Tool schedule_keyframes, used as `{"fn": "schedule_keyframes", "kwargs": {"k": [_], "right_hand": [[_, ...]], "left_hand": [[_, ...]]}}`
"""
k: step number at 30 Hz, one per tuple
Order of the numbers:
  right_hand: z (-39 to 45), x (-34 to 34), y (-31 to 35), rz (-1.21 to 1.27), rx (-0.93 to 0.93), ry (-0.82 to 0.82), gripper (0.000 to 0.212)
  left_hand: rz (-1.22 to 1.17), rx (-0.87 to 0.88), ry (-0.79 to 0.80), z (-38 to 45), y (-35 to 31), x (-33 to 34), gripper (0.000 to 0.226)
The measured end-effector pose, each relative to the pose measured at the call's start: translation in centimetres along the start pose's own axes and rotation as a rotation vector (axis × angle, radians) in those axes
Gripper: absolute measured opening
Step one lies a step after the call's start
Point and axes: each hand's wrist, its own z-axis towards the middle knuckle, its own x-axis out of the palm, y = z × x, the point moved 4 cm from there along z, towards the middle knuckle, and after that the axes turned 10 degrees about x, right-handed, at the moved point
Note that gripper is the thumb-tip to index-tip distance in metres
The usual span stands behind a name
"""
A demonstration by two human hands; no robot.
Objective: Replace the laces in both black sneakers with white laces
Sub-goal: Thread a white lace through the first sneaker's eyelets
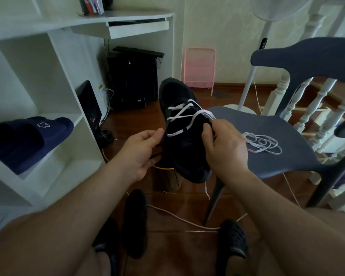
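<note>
Sneaker (179, 126) black, half-laced white — right hand (221, 144) pinches lace (187, 114); left hand (141, 150) steadies it, fingers curled.

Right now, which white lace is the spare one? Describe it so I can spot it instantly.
Find the grey-blue chair right of the held sneaker. On its seat lies a loose white lace, coiled in loops. Unlike the lace threaded through the sneaker's eyelets, it touches no shoe.

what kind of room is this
Most likely a home room used as a study, beside a staircase: a white desk with a computer tower under it, slippers on a shelf, and white stair balusters behind the chair.
</note>
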Motion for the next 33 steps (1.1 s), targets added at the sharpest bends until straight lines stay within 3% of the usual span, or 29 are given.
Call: {"fn": "schedule_keyframes", "kwargs": {"k": [3,7,15,19,21,25,29,33], "right_hand": [[0.3,-0.2,-0.3,0.014,0.047,0.019,0.033],[1.0,-1.1,-0.8,0.011,0.098,0.003,0.037],[0.6,-1.2,-0.2,-0.026,0.067,0.026,0.036],[0.2,-0.8,0.0,0.024,0.100,0.071,0.039],[0.2,-0.7,-0.2,0.054,0.110,0.074,0.041],[0.4,-0.5,-0.3,0.041,0.123,0.119,0.040],[0.5,0.7,-1.6,0.213,0.426,0.370,0.042],[-0.4,1.9,-2.5,0.453,0.664,0.482,0.037]], "left_hand": [[-0.049,-0.090,-0.101,0.8,0.0,-1.6,0.015],[-0.168,-0.252,-0.394,2.9,0.2,-7.4,0.023],[-0.252,-0.286,-0.689,4.4,1.4,-13.5,0.032],[-0.091,-0.261,-0.637,4.6,1.8,-11.7,0.031],[0.014,-0.198,-0.539,4.8,2.0,-9.8,0.024],[0.003,-0.074,-0.342,4.3,1.6,-6.4,0.025],[0.000,0.191,-0.198,3.5,-1.1,-4.3,0.029],[0.219,0.376,-0.100,1.6,-3.7,-2.2,0.037]]}}
